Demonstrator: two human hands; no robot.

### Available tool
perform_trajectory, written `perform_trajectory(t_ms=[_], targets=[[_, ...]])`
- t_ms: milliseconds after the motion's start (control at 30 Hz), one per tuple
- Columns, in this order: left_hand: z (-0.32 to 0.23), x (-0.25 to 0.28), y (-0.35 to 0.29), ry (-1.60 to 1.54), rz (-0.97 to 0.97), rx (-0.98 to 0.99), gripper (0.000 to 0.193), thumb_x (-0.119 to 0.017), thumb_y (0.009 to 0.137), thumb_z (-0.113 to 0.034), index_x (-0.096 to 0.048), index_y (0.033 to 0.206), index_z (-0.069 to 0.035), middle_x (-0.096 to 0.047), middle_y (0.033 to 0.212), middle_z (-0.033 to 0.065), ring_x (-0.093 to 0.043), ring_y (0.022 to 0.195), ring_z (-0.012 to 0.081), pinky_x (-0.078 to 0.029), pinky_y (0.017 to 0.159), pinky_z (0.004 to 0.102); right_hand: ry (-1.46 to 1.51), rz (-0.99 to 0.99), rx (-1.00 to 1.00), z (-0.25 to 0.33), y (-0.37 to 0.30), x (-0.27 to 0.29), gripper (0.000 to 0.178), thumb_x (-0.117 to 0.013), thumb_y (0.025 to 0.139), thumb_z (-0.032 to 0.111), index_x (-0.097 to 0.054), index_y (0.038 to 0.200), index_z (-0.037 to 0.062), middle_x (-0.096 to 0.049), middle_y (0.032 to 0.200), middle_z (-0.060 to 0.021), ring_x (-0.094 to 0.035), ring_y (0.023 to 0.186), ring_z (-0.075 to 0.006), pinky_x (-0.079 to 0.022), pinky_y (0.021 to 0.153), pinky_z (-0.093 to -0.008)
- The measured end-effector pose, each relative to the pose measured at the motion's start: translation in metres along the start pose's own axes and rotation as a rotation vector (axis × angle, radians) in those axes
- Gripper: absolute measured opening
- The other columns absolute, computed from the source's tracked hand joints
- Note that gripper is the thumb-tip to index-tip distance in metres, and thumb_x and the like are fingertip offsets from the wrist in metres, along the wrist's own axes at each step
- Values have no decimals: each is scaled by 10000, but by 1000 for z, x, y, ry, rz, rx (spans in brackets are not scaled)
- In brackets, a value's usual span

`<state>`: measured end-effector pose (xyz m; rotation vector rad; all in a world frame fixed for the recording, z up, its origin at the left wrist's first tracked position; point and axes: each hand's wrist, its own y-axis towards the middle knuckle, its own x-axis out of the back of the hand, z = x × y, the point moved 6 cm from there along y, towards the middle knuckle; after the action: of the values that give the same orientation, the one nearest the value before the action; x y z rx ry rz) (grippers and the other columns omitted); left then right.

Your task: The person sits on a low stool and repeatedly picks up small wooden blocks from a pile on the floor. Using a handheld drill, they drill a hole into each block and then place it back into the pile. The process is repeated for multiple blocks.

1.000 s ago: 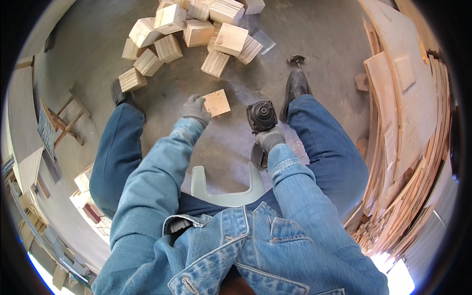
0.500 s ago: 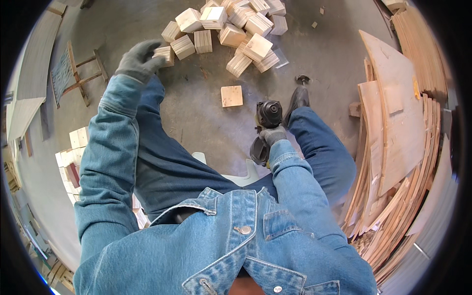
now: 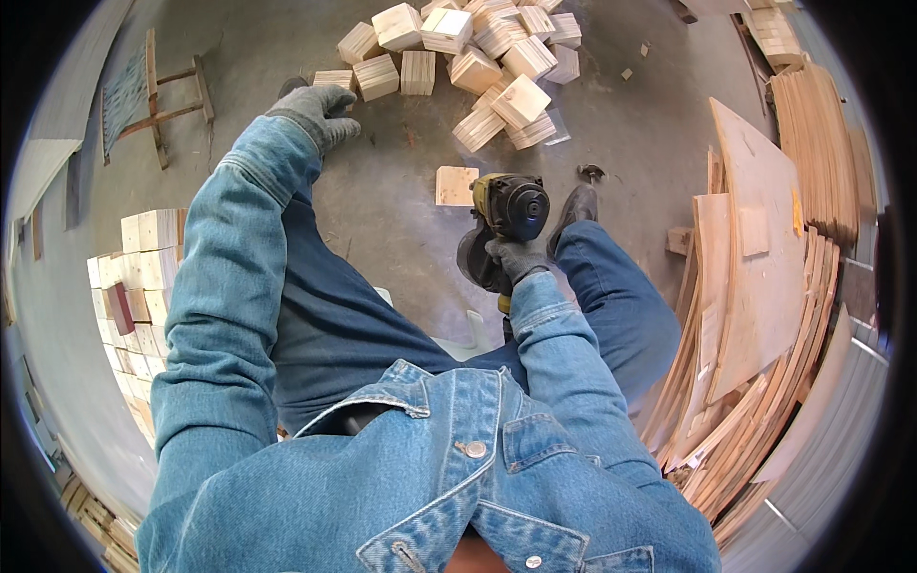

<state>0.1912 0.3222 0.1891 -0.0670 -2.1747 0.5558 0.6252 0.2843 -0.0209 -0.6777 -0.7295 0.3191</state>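
My right hand (image 3: 521, 260), in a grey glove, is wrapped round the handle of a black and yellow nail gun (image 3: 514, 206) with a round magazine. The tool is held up between my knees, its top overlapping the right edge of a single wooden block (image 3: 454, 186) on the floor. Beyond my left knee, my gloved left hand (image 3: 323, 115) hangs with its thumb apart from loosely bent fingers and no object visible in it. It is nearest to the left end of a heap of layered wooden blocks (image 3: 417, 73).
Stacked blocks (image 3: 153, 239) stand left of my left leg. A wooden frame (image 3: 158, 100) lies at the far left. Plywood sheets (image 3: 764, 229) and strips lean on the right, beyond my right leg. A small dark object (image 3: 590, 173) lies by my right shoe.
My left hand has moved right, toward my middle. The nail gun has come up and looks larger, now partly covering the single block. My view has also shifted a little.
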Motion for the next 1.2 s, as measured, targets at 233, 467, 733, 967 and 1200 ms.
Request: perform_trajectory(t_ms=[233, 467, 733, 967, 1200], targets=[[-5, 5, 2, 66, 17, -13, 578, -821, 854, -257, -629, 1359, -52, -712, 1265, 142, -666, 1196, 275, -505, 1052, 370, -98, -4, 154, 7, 20, -26, 284, -827, 716, 94, -733, 983, 67, -714, 799, -49, -682, 721, -198, -553, 682, -355], [-6, 3, 0, 89, 23, 3, 566, -811, 859, -271, -631, 1354, -63, -716, 1246, 148, -667, 1188, 285, -513, 1043, 388, -255, -133, 201, 65, -13, -17, 525, -852, 691, 253, -721, 1181, 120, -759, 1098, -109, -726, 1047, -264, -574, 932, -366], [-10, 0, 9, 81, 24, -72, 569, -808, 853, -288, -635, 1351, -74, -717, 1241, 142, -667, 1181, 299, -508, 1041, 394, -26, -13, -13, 15, 2, 8, 626, -803, 714, 261, -653, 1301, 104, -721, 1240, -107, -692, 1136, -265, -536, 1002, -340], [-3, -9, 11, 168, 64, -19, 563, -793, 858, -297, -634, 1359, -93, -723, 1225, 138, -661, 1190, 299, -503, 1041, 394, -184, 13, -329, -40, -3, 20, 527, -793, 780, 237, -673, 1278, 111, -744, 1199, -121, -711, 1119, -264, -544, 947, -326], [-15, -33, 32, 222, 144, -61, 551, -782, 847, -272, -630, 1344, -89, -722, 1196, 165, -670, 1165, 315, -518, 1012, 388, -257, -141, -302, -100, 13, 2, 403, -740, 753, 70, -733, 1152, 125, -767, 981, -121, -736, 909, -238, -574, 791, -348]])
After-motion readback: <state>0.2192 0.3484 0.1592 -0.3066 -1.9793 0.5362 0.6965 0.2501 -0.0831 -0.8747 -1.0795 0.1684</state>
